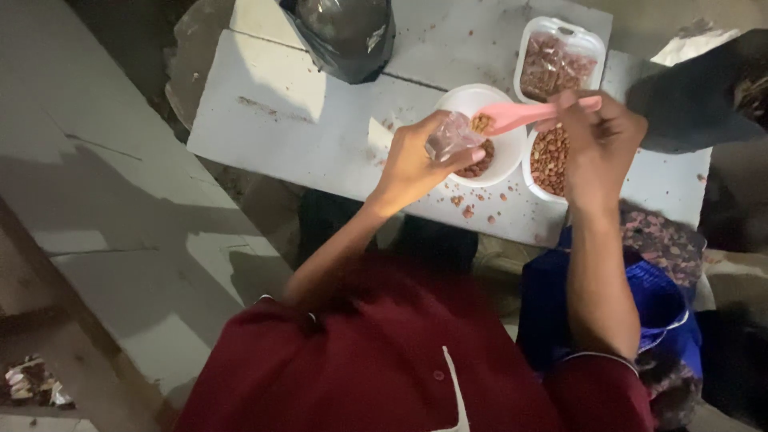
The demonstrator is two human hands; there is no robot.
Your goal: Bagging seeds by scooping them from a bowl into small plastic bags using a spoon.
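Observation:
My left hand (pixel 416 164) holds a small clear plastic bag (pixel 450 136) open over a round white bowl (pixel 502 164) with a few peanuts in it. My right hand (pixel 598 140) grips a pink spoon (pixel 520 116) whose scoop, loaded with peanuts, rests at the mouth of the bag. Under my right hand sits a second white bowl (pixel 548 160) heaped with peanuts. Farther back stands a white rectangular tray (pixel 558 64) filled with small packed bags of peanuts.
All of this stands on a small grey table (pixel 296 120) with stray peanuts scattered near its front edge. A dark plastic bag (pixel 346 32) sits at the back of the table. Concrete slabs lie to the left; blue cloth covers my lap.

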